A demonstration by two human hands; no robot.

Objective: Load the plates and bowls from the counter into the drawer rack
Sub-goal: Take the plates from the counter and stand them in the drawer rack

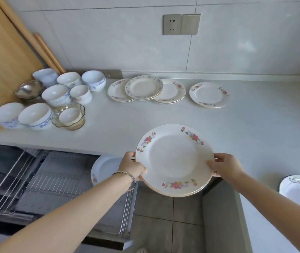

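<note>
The left hand (pixel 133 166) and right hand (pixel 222 166) each grip an opposite rim of a stack (pixel 173 157) of floral plates, thumbs on top, holding it over the front edge of the desk (pixel 255 125). Below and to the left the rack (pixel 54 179) is pulled out, with one plate (pixel 103 168) standing in it. Farther back on the desk, overlapping plates (pixel 142 87) lie beside a separate pile (pixel 208 94). Bowls (pixel 58 94) cluster at the left. A dish (pixel 299 189) sits at the right edge.

Head-worn view, down over counter (pixel 163 115)
</note>
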